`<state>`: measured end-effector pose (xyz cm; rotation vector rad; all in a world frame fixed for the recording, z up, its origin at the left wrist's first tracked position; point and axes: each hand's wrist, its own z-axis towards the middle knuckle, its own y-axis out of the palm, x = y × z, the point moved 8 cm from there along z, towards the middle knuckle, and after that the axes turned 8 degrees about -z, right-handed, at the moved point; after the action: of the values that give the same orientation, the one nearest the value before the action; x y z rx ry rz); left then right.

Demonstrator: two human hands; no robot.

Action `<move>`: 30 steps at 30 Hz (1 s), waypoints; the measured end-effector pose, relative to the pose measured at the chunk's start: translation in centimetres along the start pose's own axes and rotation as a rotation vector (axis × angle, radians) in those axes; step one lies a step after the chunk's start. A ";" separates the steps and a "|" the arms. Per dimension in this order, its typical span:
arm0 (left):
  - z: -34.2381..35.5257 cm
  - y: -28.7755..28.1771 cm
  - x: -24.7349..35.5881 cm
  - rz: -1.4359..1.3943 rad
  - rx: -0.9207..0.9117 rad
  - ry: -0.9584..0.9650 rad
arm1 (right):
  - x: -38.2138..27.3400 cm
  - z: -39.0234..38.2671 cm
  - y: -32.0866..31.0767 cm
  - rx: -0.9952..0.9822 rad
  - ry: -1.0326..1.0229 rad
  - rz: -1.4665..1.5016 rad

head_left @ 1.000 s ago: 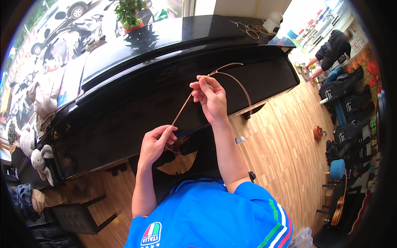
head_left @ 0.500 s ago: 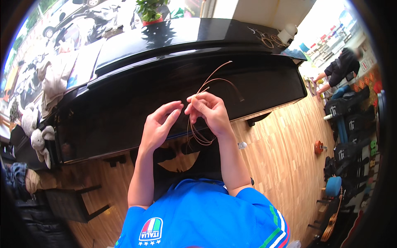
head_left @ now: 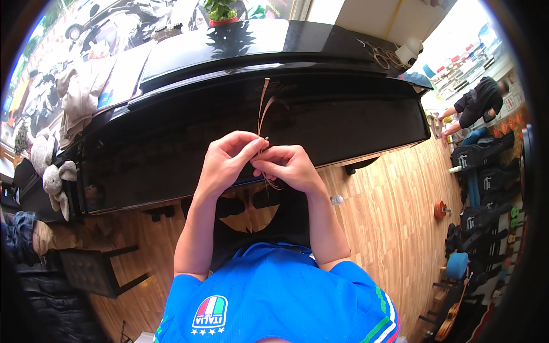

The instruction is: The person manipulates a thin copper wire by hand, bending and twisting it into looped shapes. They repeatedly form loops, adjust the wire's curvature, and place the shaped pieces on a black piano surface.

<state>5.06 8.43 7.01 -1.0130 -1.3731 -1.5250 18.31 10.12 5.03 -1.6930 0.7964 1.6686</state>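
Note:
A thin bronze-coloured wire string, looped on itself, is held up in front of my chest. Its upper strands rise above my fingers, and small loops hang beneath them. My left hand pinches it between thumb and forefinger. Close against that grip, my right hand has its fingers closed on the string a little lower, with the fingertips of both hands nearly touching. The exact contact points are partly hidden behind the fingers.
A black upright piano spans the space before me, with a potted plant and coiled cords on top. A plush toy hangs at its left. Rightward are instrument bags, a small wooden instrument and another person.
My left hand has moved right and taken hold of the string beside my right hand. The string's upper strands now stand more upright and closer together; its hanging loops look smaller.

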 end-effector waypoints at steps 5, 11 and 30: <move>0.1 0.0 0.7 -0.042 0.030 0.030 | -0.1 0.0 0.8 -0.025 0.012 -0.056; -0.3 0.0 0.3 -0.030 0.007 -0.013 | 0.1 -0.2 0.8 -0.032 -0.005 -0.098; -0.9 -0.4 -0.2 0.065 0.004 -0.065 | -1.3 -1.6 -3.3 0.354 -0.179 -0.078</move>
<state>4.75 7.57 6.68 -1.1032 -1.3736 -1.4526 21.83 10.92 6.36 -1.2970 0.8680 1.4980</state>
